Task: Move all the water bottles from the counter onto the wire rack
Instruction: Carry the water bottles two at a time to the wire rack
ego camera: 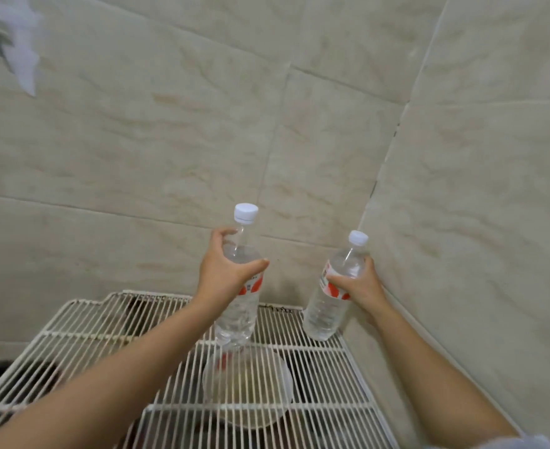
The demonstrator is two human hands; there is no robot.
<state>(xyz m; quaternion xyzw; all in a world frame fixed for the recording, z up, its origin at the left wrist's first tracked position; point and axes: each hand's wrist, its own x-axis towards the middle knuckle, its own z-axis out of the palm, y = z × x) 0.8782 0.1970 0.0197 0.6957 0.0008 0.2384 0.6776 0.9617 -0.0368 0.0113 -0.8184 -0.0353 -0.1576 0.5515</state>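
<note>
Two clear water bottles with white caps and red-and-white labels are in my hands over the white wire rack (315,377). My left hand (223,273) grips the left bottle (239,312) round its shoulder; its base is at the rack's wires, near the middle. My right hand (361,286) grips the right bottle (330,303) at its label. That bottle leans to the right, with its base at the rack's far right corner beside the wall.
Beige tiled walls (461,222) meet in a corner just behind and right of the rack. A pale round bowl (254,393) shows through the wires below the left bottle. A blurred white object (4,43) hangs at the top left.
</note>
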